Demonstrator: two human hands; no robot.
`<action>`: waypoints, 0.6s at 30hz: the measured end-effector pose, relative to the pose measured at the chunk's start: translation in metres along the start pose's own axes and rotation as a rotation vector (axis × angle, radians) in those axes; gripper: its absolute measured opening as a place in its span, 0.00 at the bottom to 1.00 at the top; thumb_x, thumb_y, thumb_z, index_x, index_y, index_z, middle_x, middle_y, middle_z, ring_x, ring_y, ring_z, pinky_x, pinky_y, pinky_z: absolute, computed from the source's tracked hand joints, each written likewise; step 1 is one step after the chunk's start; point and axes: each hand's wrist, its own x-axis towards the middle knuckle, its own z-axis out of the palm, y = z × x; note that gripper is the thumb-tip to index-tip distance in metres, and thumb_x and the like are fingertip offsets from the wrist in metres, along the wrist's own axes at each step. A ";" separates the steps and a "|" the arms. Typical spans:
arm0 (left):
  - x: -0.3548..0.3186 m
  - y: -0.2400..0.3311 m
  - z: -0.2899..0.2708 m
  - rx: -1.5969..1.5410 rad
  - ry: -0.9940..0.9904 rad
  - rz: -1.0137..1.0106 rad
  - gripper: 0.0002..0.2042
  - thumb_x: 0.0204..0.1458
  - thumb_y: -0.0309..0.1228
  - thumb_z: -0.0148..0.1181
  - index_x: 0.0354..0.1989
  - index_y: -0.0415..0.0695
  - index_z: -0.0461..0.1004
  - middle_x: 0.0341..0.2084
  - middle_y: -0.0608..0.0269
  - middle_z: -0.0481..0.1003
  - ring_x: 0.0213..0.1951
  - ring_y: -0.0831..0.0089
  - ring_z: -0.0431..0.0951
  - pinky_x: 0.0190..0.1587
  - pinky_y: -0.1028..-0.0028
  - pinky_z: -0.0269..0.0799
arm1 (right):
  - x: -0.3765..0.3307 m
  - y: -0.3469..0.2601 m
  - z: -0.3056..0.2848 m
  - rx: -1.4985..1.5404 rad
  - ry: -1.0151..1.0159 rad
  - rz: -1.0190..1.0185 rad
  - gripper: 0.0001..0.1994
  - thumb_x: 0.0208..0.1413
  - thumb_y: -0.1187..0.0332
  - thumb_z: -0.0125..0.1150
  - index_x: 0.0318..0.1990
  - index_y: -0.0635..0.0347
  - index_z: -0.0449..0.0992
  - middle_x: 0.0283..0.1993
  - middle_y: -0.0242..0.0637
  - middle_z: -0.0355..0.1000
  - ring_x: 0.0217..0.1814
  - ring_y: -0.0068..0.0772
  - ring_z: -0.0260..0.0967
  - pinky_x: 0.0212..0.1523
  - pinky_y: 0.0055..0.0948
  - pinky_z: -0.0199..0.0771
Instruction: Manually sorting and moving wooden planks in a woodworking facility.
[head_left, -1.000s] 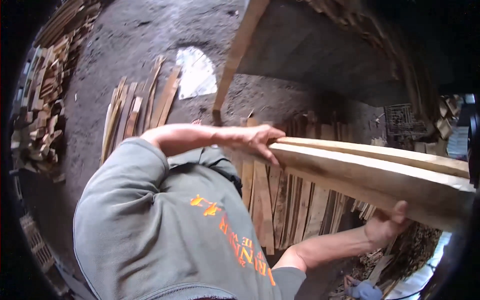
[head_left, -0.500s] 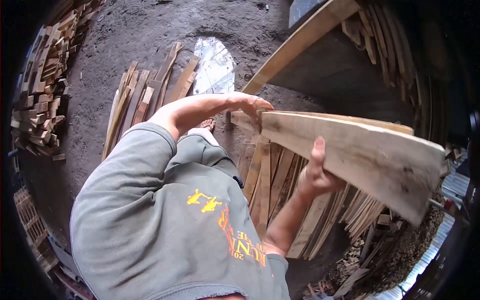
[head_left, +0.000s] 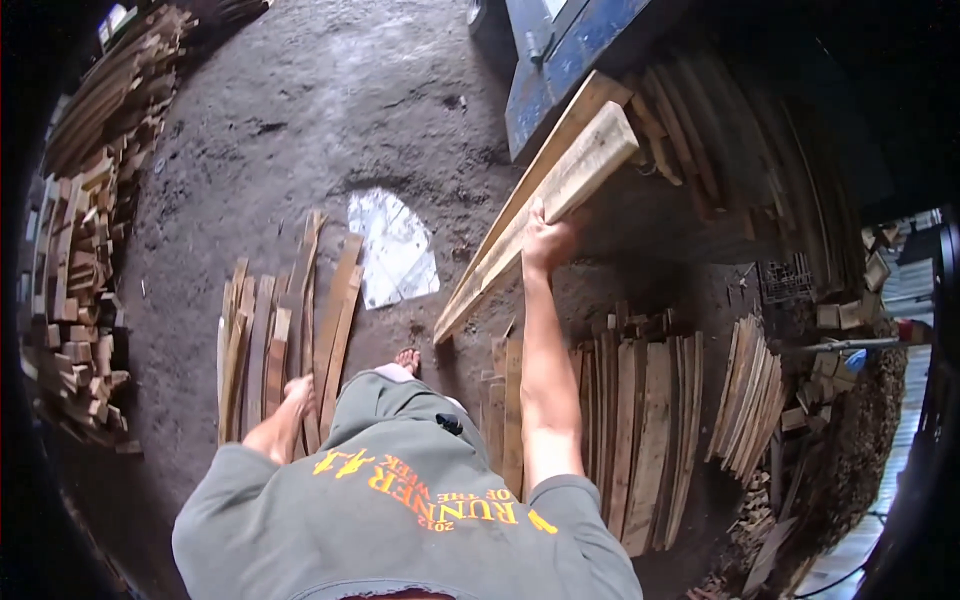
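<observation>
My right hand (head_left: 548,243) grips a long pale plank (head_left: 575,170) by its edge, thumb showing on the near side. The plank slants from the upper right down to the ground ahead of my feet. Another plank (head_left: 592,92) slants right behind it, nearly parallel. My left hand (head_left: 297,392) hangs low on the left, above or beside a group of boards (head_left: 275,340) lying on the ground. Its fingers are too small and partly hidden to read, so whether it touches a board is unclear.
A blue metal machine or table (head_left: 570,60) stands ahead on the right. Rows of boards (head_left: 645,430) lie at my right, with a bundle of thin strips (head_left: 748,395) beyond. Stacked timber (head_left: 85,300) lines the far left. A pale sheet (head_left: 393,250) lies on the dirt floor.
The plank, earlier held in both hands across my right side, has swung forward and away. My left hand has let go and dropped to the left; my right arm now reaches ahead.
</observation>
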 end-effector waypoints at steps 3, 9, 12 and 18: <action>0.002 -0.018 -0.028 -0.138 0.129 -0.124 0.11 0.54 0.41 0.60 0.28 0.50 0.69 0.17 0.70 0.67 0.15 0.74 0.63 0.17 0.67 0.59 | 0.026 -0.004 0.034 -0.123 -0.065 0.123 0.27 0.42 0.60 0.70 0.46 0.61 0.63 0.38 0.54 0.70 0.40 0.60 0.70 0.41 0.52 0.70; -0.011 -0.009 0.010 -0.200 0.071 -0.062 0.12 0.54 0.41 0.61 0.37 0.47 0.71 0.19 0.72 0.67 0.16 0.76 0.64 0.19 0.69 0.62 | 0.029 0.000 0.058 -0.196 0.075 0.012 0.25 0.46 0.58 0.65 0.45 0.61 0.61 0.38 0.55 0.71 0.39 0.60 0.72 0.37 0.52 0.74; -0.037 0.022 0.065 0.135 -0.052 0.260 0.11 0.53 0.34 0.63 0.40 0.42 0.73 0.23 0.68 0.71 0.21 0.80 0.69 0.20 0.72 0.63 | 0.026 0.000 0.050 -0.210 -0.029 0.091 0.26 0.48 0.58 0.65 0.48 0.62 0.60 0.41 0.57 0.70 0.41 0.60 0.71 0.39 0.51 0.74; -0.177 0.171 0.243 0.336 -0.567 0.930 0.28 0.52 0.41 0.66 0.57 0.40 0.68 0.45 0.49 0.76 0.45 0.67 0.77 0.48 0.71 0.72 | -0.008 -0.009 0.004 -0.046 -0.111 0.057 0.29 0.49 0.64 0.66 0.54 0.64 0.57 0.45 0.56 0.69 0.45 0.62 0.70 0.45 0.51 0.72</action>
